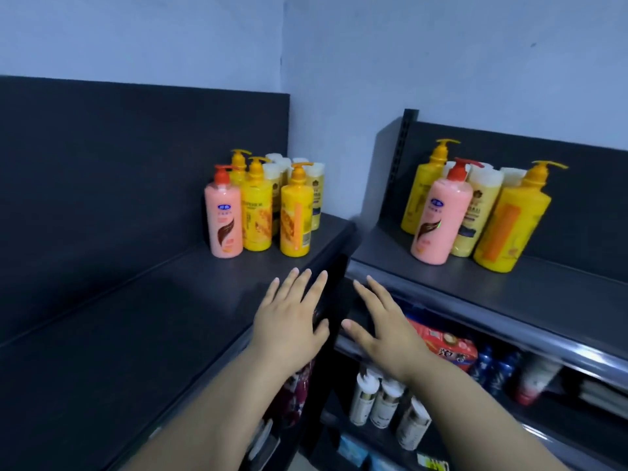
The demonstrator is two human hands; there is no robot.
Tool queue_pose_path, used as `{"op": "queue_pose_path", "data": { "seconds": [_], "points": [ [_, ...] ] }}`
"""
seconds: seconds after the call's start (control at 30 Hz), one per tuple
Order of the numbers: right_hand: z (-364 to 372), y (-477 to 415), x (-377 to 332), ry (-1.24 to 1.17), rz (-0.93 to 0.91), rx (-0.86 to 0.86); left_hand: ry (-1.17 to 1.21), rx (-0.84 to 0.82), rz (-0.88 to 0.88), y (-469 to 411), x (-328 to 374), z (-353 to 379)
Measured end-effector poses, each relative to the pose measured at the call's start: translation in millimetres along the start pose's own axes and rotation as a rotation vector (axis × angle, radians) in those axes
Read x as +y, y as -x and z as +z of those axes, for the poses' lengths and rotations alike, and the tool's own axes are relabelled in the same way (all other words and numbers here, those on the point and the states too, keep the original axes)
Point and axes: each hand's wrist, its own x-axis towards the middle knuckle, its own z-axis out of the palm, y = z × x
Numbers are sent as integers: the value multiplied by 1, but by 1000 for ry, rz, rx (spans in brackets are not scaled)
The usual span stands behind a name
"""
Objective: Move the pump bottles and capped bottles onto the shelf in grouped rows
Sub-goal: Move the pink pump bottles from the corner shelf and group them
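Note:
On the left dark shelf [136,317], near its right end, stand a pink pump bottle [224,219], three yellow pump bottles [296,219] and several white-capped bottles [314,192] behind them. The right shelf [509,287] carries another pink pump bottle [440,219], a yellow pump bottle [511,222] at the right, one more yellow pump bottle [419,195] at the back and white-capped bottles [475,212] between. My left hand [292,317] and my right hand [384,324] hover with straight fingers in front of the gap between the shelves, holding nothing.
Below the right shelf, lower racks hold white bottles [384,402], a red packet [445,345] and dark blue bottles [492,368]. Dark back panels rise behind both shelves. The long left part of the left shelf is bare.

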Motion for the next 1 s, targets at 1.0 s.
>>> {"op": "queue_pose_path", "data": {
  "seconds": [1.0],
  "points": [
    [-112, -132, 212, -144, 222, 371, 389, -229, 144, -269, 117, 121]
  ]
}}
